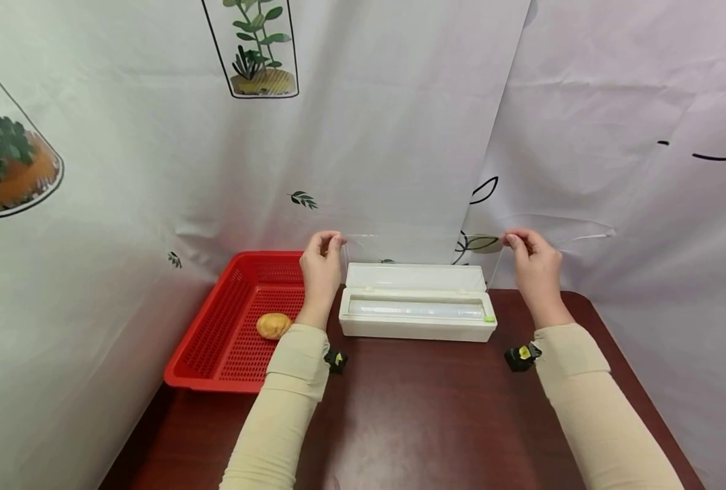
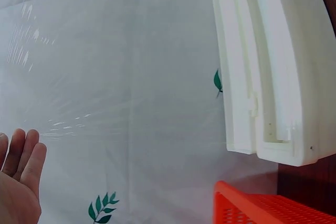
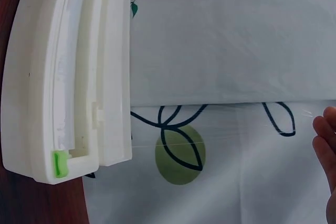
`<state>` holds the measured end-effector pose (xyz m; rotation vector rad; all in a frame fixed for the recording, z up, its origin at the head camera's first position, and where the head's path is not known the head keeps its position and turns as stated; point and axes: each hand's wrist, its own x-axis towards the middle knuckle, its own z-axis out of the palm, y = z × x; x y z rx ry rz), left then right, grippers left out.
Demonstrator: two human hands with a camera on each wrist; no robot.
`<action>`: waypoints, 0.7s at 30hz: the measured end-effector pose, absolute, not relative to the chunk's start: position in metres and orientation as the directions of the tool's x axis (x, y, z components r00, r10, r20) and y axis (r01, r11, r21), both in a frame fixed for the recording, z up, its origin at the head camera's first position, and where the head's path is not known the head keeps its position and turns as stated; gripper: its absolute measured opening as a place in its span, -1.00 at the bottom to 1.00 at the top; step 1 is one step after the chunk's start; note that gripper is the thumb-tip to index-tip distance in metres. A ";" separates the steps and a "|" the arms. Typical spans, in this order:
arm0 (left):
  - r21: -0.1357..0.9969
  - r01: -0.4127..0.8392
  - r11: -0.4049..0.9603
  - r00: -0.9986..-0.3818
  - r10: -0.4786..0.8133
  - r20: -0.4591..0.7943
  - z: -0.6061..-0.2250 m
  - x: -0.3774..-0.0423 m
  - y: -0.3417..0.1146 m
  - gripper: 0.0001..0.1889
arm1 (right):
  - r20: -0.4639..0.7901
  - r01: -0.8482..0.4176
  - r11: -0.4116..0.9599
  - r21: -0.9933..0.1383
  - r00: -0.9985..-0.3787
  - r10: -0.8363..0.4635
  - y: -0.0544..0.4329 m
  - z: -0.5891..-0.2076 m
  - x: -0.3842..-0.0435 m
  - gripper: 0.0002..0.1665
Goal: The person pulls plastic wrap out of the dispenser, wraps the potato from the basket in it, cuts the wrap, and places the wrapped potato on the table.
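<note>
A sheet of clear plastic wrap [image 1: 420, 237] is stretched between both hands, above a white wrap dispenser box [image 1: 418, 330]. Its left corner is pinched by my left hand [image 1: 322, 269]; the right corner is pinched by my right hand [image 1: 535, 269]. The lid [image 1: 414, 275] of the box stands raised, and a roll of wrap [image 1: 414, 309] lies inside. A green slider [image 3: 60, 164] sits at the box's right end. In the left wrist view, creases in the film run to the fingers of the left hand [image 2: 23, 174]. Only fingertips of the right hand [image 3: 326, 145] show in the right wrist view.
Left of the box, a red plastic basket [image 1: 194, 347] holds a yellowish, potato-like item [image 1: 273, 326], partly behind the left forearm. Both stand on a dark reddish-brown table [image 1: 424, 415]. A pale curtain [image 1: 399, 136] with plant prints hangs behind and at the sides.
</note>
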<state>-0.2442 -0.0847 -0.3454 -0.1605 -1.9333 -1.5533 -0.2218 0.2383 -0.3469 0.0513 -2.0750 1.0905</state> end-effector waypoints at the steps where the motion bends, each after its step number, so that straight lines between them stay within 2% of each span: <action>1: 0.830 0.478 0.288 -0.783 -0.290 0.551 -0.344 -0.243 -0.085 -0.86 | 0.649 -0.368 0.627 -0.687 -0.699 0.301 0.238 -0.345 -0.221 -0.69; 7: 0.800 0.520 0.298 -0.765 -0.254 0.592 -0.338 -0.235 -0.091 -0.86 | 0.653 -0.406 0.587 -0.700 -0.696 0.298 0.237 -0.338 -0.211 -0.71; 21: 0.701 0.594 0.394 -0.724 -0.119 0.680 -0.326 -0.191 -0.113 -0.85 | 0.776 -0.484 0.681 -0.550 -0.597 0.203 0.236 -0.323 -0.165 -0.82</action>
